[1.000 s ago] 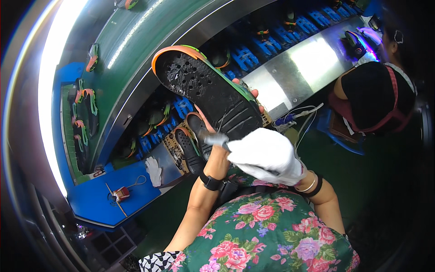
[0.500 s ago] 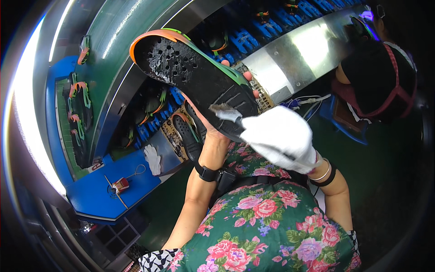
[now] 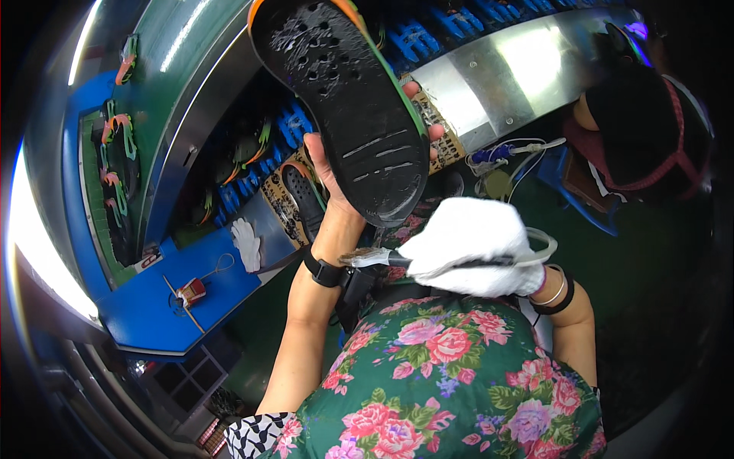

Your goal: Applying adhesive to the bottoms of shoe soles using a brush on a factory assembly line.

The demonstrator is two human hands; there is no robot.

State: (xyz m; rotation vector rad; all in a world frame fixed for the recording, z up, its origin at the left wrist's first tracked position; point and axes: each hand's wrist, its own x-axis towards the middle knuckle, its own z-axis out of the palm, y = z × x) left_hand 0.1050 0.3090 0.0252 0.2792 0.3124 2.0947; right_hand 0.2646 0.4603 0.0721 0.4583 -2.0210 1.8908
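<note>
My bare left hand (image 3: 335,191) holds up a black shoe (image 3: 359,126), its underside facing me. The fingers wrap its far edge, with fingertips showing on the right. Orange and green trim runs along the rim. Holes dot the forefoot, which shines as if wet, and several grooves cross the heel. Below the heel, my right hand (image 3: 470,249), in a white glove, is closed on a brush (image 3: 375,258) with a dark handle. Its bristles point left, apart from the shoe. A clear tube (image 3: 547,249) loops from the handle end.
At left, a blue table (image 3: 141,314) bears a red container (image 3: 191,293) and a white glove (image 3: 247,245). Another dark shoe (image 3: 300,195) lies near patterned cardboard. Shoes on blue racks stand behind the metal ledge (image 3: 489,73). A person (image 3: 642,130) sits at right near a blue stool.
The brush has come off the shoe's heel and moved down toward me. My left hand has tilted the shoe more upright and shifted it up and slightly right.
</note>
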